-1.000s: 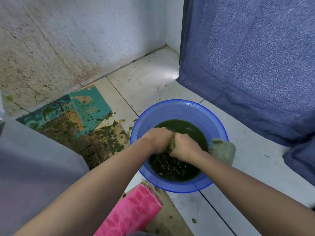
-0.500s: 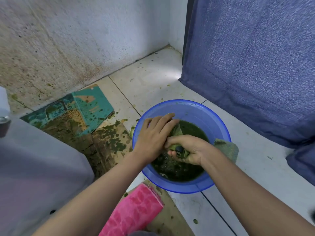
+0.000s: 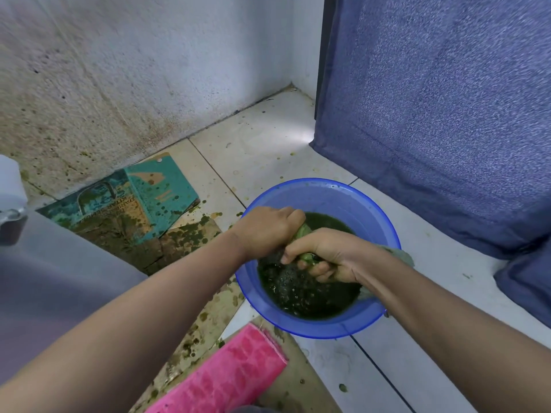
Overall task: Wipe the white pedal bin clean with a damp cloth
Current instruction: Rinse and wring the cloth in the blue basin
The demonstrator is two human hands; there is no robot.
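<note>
Stained floor tiles (image 3: 268, 138) near a blue curtain (image 3: 432, 114) carry a blue basin (image 3: 328, 189) of dark green water. Above it the left hand (image 3: 268, 231) and right hand (image 3: 331, 254) each have the grip closed round a greenish cloth (image 3: 303, 231). Pale and blurred, the pedal bin (image 3: 59, 293) fills the left edge.

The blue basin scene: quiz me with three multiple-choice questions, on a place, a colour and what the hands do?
1. Where is the pink towel, relative to the blue basin? A) inside it B) beside it C) hung above it
2. What colour is the water? A) clear B) dark green C) red
3. Who grips the cloth? A) both hands B) one hand only C) neither
Answers: B, it lies outside the rim; B, murky green fills the basin; A, left hand and right hand both curl round it.
</note>
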